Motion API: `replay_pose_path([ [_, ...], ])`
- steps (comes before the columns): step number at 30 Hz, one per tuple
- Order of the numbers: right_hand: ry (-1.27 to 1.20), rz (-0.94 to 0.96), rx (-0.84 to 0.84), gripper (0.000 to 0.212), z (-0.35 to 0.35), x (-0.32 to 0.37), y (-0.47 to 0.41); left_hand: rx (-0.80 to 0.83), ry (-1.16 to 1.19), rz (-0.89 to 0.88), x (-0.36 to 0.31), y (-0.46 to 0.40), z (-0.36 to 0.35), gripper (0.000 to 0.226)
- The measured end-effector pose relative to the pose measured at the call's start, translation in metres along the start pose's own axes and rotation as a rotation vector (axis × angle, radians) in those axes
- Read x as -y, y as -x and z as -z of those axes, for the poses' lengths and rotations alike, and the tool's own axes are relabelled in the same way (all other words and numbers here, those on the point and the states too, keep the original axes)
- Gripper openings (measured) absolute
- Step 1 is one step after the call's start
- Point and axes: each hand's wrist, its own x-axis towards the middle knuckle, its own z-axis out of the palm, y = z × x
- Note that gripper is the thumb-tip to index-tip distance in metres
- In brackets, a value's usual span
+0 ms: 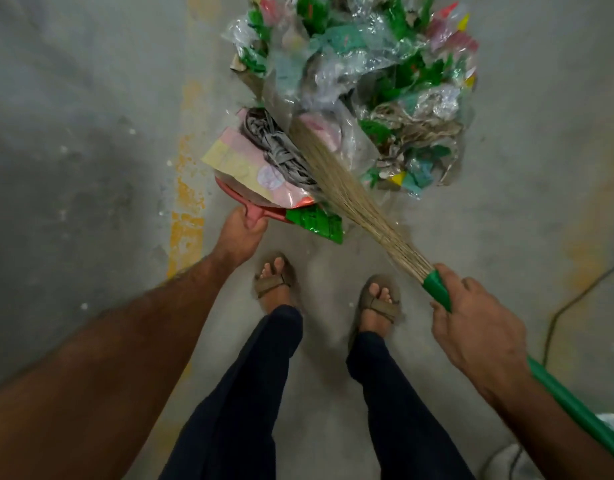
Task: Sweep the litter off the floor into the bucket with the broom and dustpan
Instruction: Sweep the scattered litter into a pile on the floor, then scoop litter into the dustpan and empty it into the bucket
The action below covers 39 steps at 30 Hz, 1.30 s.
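A big heap of litter [367, 74], clear plastic, green wrappers and string, lies on the concrete floor ahead of my feet. My left hand [241, 233] grips the handle of a red dustpan [253, 211], which is loaded with pink and yellow paper and grey strips [264, 157]. My right hand [471, 323] holds the green handle of a grass broom [336, 181]. Its bristles reach up and left across the dustpan's load to the edge of the heap. A green wrapper [316, 223] sits at the pan's near right corner. No bucket is in view.
My two sandalled feet [274, 282] stand just behind the dustpan. A worn yellow painted line [187, 209] runs along the floor on the left. A dark cable [575, 299] snakes over the floor at the right, with something white at the bottom right corner.
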Motion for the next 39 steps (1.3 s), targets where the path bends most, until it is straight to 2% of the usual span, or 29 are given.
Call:
replay_pose_path([
  [6,-0.143,-0.090,-0.117,0.030,0.061,-0.013,0.092,0.012,0.029,0.019,-0.063,0.099,0.052,0.021],
  [13,-0.265,-0.146,-0.151,0.032,0.139,-0.056,0.201,-0.011,-0.028,-0.070,-0.149,0.210,0.126,0.015],
  [20,-0.299,-0.187,-0.244,0.028,0.184,-0.061,0.297,0.001,-0.011,-0.186,-0.180,0.277,0.164,0.021],
  [25,-0.289,-0.297,-0.267,0.029,0.185,-0.020,0.352,-0.007,-0.005,-0.285,-0.184,0.301,0.193,0.016],
  [33,-0.402,-0.530,-0.304,0.030,0.171,0.089,0.437,0.076,-0.135,-0.502,-0.184,0.316,0.262,0.021],
  [39,-0.495,-0.750,-0.262,0.033,0.155,0.139,0.504,0.189,-0.205,-0.653,-0.197,0.353,0.264,0.019],
])
